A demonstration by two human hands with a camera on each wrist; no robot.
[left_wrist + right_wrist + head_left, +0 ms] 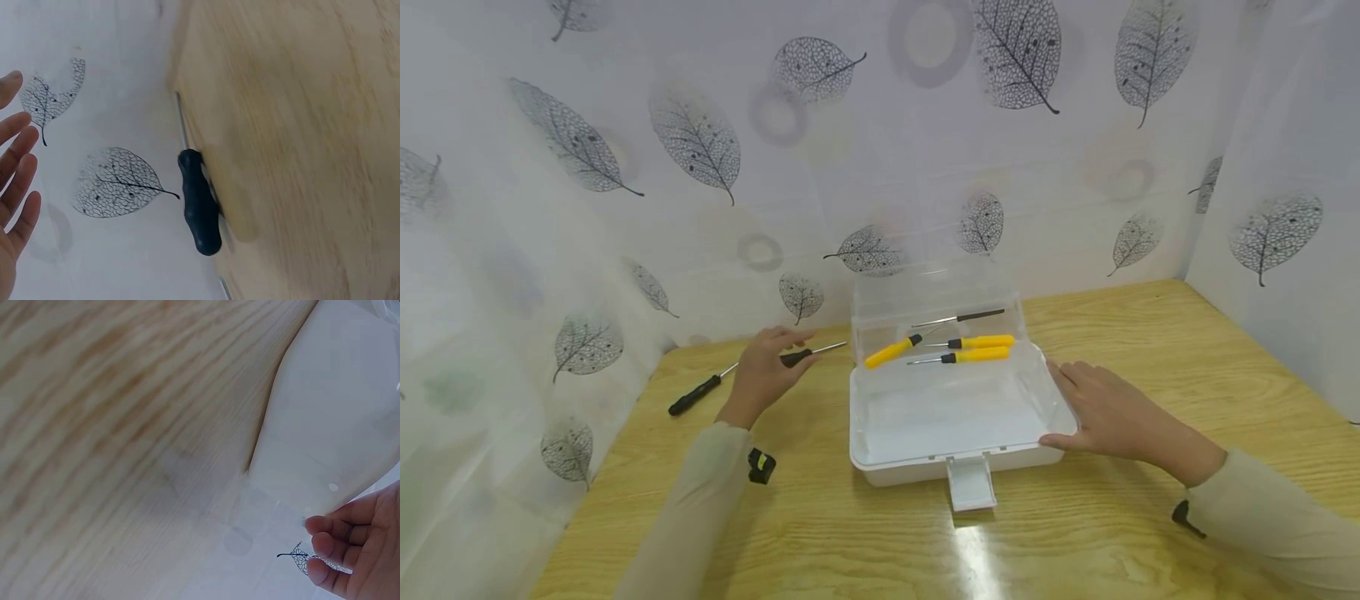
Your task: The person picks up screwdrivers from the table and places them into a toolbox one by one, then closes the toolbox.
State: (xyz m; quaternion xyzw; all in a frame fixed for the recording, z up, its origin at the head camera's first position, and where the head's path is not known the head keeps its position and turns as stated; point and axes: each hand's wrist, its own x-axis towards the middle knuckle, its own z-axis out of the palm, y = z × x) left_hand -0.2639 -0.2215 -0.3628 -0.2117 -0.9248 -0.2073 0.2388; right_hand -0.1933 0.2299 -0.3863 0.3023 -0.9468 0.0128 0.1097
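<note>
My left hand (765, 372) hovers over a black-handled screwdriver (796, 358) on the table, thumb and fingers spread apart. In the left wrist view, that hand's fingers are at the left edge, away from the black screwdriver (200, 200). My right hand (1105, 412) holds the right side of a white plastic box (917, 471), thumb over the front corner of the rim and fingers along the wall. Curled fingertips (322, 542) show at the box's edge in the right wrist view. The box's clear lid (936, 287) is raised at the back.
Three yellow-handled screwdrivers (976, 356) and a thin black-handled one (981, 315) lie toward the lid side of the box. Another black-handled screwdriver (696, 394) lies left of my left hand. A white latch (972, 483) hangs in front. Leaf-patterned sheeting (700, 242) walls the table.
</note>
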